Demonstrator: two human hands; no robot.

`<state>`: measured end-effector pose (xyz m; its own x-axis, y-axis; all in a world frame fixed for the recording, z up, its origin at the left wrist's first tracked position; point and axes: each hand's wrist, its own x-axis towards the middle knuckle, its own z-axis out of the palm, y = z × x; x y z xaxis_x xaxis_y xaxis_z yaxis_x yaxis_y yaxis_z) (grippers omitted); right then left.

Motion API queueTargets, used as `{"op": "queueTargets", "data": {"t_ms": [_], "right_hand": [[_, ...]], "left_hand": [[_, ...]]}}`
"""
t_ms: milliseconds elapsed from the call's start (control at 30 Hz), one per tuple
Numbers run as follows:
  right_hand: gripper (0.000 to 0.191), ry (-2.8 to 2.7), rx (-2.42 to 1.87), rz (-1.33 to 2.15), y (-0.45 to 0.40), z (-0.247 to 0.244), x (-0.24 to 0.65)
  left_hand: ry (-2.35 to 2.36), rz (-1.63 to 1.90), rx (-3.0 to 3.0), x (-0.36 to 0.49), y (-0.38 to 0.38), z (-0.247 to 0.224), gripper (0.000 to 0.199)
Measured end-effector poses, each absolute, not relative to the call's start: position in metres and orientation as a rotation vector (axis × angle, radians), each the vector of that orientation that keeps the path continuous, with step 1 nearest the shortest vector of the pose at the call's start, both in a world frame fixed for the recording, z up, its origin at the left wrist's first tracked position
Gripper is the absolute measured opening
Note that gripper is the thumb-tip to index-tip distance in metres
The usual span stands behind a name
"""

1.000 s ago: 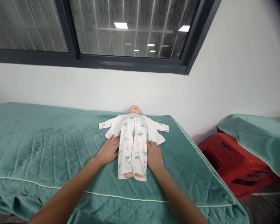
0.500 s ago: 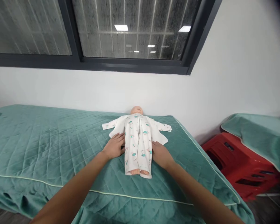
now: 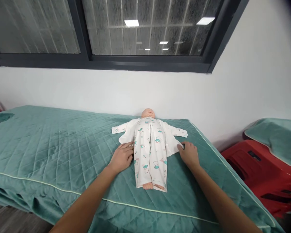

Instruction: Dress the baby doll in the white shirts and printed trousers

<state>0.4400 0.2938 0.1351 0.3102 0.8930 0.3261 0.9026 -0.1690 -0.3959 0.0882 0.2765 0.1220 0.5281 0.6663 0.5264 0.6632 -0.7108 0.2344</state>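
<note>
We had the baby doll [image 3: 148, 113] on its back, head near the quilted cover's [image 3: 63, 145] wall-side edge. Our right hand [image 3: 189, 155] pinched the shirt flap [image 3: 171, 144], presumably spreading it; our left hand [image 3: 122, 158] lay beside the trousers [image 3: 150, 152], its grip indiscernible to us.

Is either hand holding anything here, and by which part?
The right hand pinches the white top by the lower outer corner of one flap. The left hand lies beside the patterned trouser leg; whether it grips cannot be told.
</note>
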Motion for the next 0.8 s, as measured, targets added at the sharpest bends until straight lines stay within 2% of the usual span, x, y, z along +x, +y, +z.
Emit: {"op": "queueTargets", "data": {"t_ms": [100,200,333,433,567,700,800], "right_hand": [[0.038,-1.629,-2.098,-0.088,0.296,0.130,0.442],[0.032,-1.652,-2.030,-0.104,0.296,0.127,0.443],[0.023,-1.325,-1.846,0.248,0.295,0.129,0.446],[0.022,-0.875,-1.427,0.595,0.293,0.133,0.444],[0.026,-0.624,-0.929,1.049,0.289,0.141,0.442],[0.017,-0.492,-0.883,1.286,0.294,0.143,0.448],[0.017,-0.449,-0.940,1.240,0.308,0.141,0.442]], "left_hand": [[1.283,1.107,2.563,0.083,0.283,0.116,0.030],[1.613,1.268,2.254,0.079,0.301,0.108,0.028],[2.204,1.075,1.923,0.083,0.322,0.101,0.038],[2.417,0.954,1.828,0.089,0.328,0.101,0.043],[2.460,0.905,1.803,0.091,0.328,0.102,0.033],[2.407,0.924,1.833,0.087,0.327,0.103,0.024],[2.320,1.022,1.839,0.085,0.326,0.104,0.022]]}}
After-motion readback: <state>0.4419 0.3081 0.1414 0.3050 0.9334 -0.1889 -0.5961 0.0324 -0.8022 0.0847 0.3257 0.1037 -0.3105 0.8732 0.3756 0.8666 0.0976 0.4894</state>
